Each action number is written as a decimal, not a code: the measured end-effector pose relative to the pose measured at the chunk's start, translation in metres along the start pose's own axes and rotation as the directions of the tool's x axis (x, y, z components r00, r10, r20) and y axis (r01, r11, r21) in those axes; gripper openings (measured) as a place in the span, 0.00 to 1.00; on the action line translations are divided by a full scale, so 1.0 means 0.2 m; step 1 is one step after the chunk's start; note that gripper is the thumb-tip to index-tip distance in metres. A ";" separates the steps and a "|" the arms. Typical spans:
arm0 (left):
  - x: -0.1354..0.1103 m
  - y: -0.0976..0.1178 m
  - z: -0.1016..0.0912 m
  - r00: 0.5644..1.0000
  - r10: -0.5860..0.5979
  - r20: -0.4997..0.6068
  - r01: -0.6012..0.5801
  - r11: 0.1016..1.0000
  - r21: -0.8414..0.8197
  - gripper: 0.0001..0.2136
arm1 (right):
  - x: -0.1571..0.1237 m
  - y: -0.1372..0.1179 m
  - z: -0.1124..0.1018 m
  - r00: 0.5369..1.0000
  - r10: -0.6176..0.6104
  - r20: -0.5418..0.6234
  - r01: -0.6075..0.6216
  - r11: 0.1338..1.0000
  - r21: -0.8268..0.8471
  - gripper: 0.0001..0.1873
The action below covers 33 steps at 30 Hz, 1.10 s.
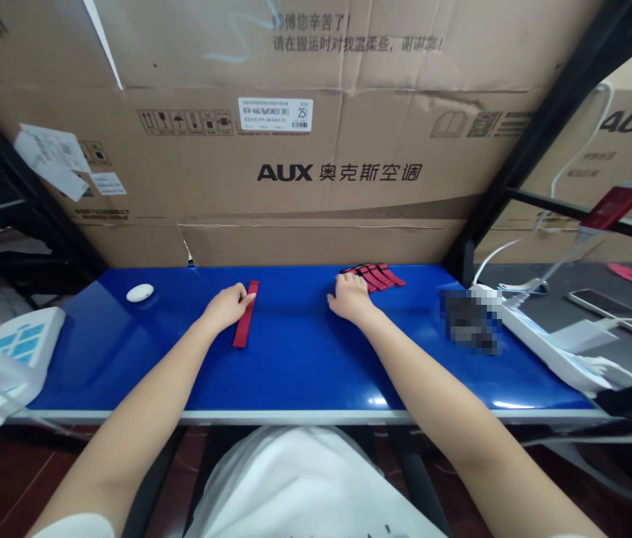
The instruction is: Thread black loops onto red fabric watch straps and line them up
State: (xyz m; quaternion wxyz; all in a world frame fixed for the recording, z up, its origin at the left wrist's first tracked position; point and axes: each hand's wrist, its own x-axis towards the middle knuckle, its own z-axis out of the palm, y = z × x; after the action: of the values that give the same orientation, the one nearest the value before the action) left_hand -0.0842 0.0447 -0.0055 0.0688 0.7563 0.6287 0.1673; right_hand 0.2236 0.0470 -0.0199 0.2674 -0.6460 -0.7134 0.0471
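left hand [229, 305]: palm down, fingers loosely curled | right hand [349, 297]: palm down, grip unclear | both arms outstretched

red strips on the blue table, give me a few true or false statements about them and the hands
1. The table has a blue top. True.
2. The left hand touches the upper end of a single red strip. True.
3. The right hand lies on bare table, far from any strip. False: it is at a pile of red strips.
4. The single red strip lies on top of that pile. False: it lies alone, well apart from it.
5. A white oval object lies to the left of the left hand. True.
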 end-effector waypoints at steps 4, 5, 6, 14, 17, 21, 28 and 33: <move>0.06 -0.10 0.00 0.992 -0.101 -0.077 0.108 0.990 0.087 0.20 | 0.01 0.05 -0.01 0.976 0.198 0.087 -0.185 0.973 -0.140 0.27; 0.07 -0.11 0.00 0.987 -0.137 -0.080 0.145 0.984 0.102 0.22 | 0.01 0.04 -0.01 0.973 0.206 0.108 -0.190 0.972 -0.140 0.28; 0.08 -0.12 0.01 0.983 -0.168 -0.076 0.176 0.978 0.112 0.24 | 0.00 0.03 -0.01 0.973 0.197 0.120 -0.179 0.973 -0.144 0.27; 0.06 -0.16 -0.03 0.971 -0.235 -0.037 0.237 0.967 0.091 0.35 | -0.11 -0.14 -0.04 0.969 -0.048 0.241 0.097 0.976 -0.194 0.23; 0.03 -0.19 -0.06 0.953 -0.302 0.029 0.294 0.942 0.159 0.29 | -0.14 -0.19 -0.03 0.951 -0.176 0.255 0.195 0.979 -0.051 0.20; -0.01 -0.19 -0.11 0.908 -0.417 0.039 0.393 0.880 0.265 0.23 | -0.11 -0.20 -0.02 0.920 -0.346 0.183 0.334 0.938 0.098 0.23; -0.07 -0.02 -0.14 0.910 -0.330 -0.250 0.405 0.837 0.369 0.21 | 0.02 -0.03 0.00 0.922 -0.333 0.196 0.339 0.941 -0.001 0.31; -0.08 0.21 0.01 0.961 0.143 -0.238 -0.069 0.954 0.292 0.21 | 0.02 -0.02 0.03 0.864 -0.470 0.183 0.442 0.880 0.171 0.20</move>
State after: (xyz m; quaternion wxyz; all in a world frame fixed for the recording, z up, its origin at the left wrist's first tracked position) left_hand -0.0478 0.0214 0.0040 -0.1303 0.7632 0.6078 0.1764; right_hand 0.2171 0.0518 -0.0209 0.2298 -0.4319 -0.8668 0.0971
